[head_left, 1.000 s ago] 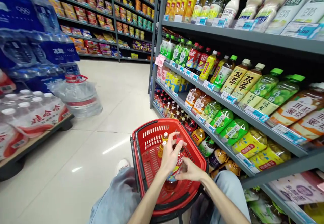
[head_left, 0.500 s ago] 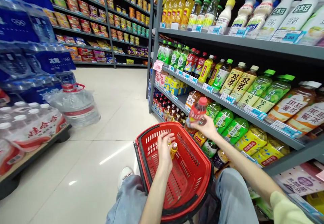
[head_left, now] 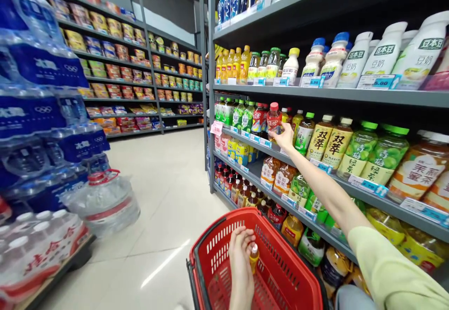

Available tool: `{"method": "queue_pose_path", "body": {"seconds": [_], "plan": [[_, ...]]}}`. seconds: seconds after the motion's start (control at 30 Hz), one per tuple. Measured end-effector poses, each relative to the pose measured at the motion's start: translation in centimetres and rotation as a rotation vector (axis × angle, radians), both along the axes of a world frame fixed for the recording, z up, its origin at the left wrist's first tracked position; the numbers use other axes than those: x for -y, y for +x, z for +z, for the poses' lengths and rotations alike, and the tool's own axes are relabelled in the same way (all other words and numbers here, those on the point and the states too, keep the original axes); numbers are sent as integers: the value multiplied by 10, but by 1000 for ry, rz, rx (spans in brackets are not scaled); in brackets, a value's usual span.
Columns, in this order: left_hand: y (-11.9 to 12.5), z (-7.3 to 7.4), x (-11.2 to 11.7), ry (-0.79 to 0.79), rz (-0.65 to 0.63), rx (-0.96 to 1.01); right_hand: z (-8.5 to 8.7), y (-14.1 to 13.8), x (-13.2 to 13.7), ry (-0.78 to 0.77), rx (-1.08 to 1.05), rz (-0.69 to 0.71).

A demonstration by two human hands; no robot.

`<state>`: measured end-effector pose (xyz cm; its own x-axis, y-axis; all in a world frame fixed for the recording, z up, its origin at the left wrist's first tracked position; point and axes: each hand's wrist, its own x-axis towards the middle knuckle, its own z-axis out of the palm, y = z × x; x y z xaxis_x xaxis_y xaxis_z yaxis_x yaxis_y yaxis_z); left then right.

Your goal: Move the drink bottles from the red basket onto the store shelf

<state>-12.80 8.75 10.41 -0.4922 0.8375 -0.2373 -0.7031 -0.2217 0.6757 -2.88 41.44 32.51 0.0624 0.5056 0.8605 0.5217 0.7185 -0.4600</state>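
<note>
My right hand [head_left: 283, 137] grips a red-capped drink bottle [head_left: 274, 119] with a red label, held upright at the front of the middle shelf. Beside it stand similar red-labelled bottles [head_left: 258, 117] and a green-capped tea bottle [head_left: 305, 133]. Over the red shopping basket [head_left: 287, 263], my left hand [head_left: 241, 258] has its fingers curled next to a small white-capped bottle of yellow-orange drink [head_left: 254, 259]. That bottle seems to be in its grasp, though the palm and thumb are hidden.
Drink shelves [head_left: 329, 94] fill the right side. To the left are stacked blue water packs [head_left: 45, 67], a large water jug [head_left: 105, 202] and a low pallet [head_left: 52, 272] with bottle packs. Noodle shelves [head_left: 119, 81] line the back, beyond a pale tiled floor [head_left: 164, 174].
The red-capped bottle has gone up in my right hand from near the basket to the middle shelf. My view has tilted upward. The left hand stays over the basket.
</note>
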Motion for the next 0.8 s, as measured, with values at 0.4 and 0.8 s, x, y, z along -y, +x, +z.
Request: {"method": "queue_pose_path", "body": {"seconds": [0.4, 0.8], "plan": [[-13, -1, -2, -4, -19, -45, -14, -28, -69, -210, 23, 98], [-4, -5, 5, -18, -11, -86, -14, -25, -62, -364, 157, 2]]}}
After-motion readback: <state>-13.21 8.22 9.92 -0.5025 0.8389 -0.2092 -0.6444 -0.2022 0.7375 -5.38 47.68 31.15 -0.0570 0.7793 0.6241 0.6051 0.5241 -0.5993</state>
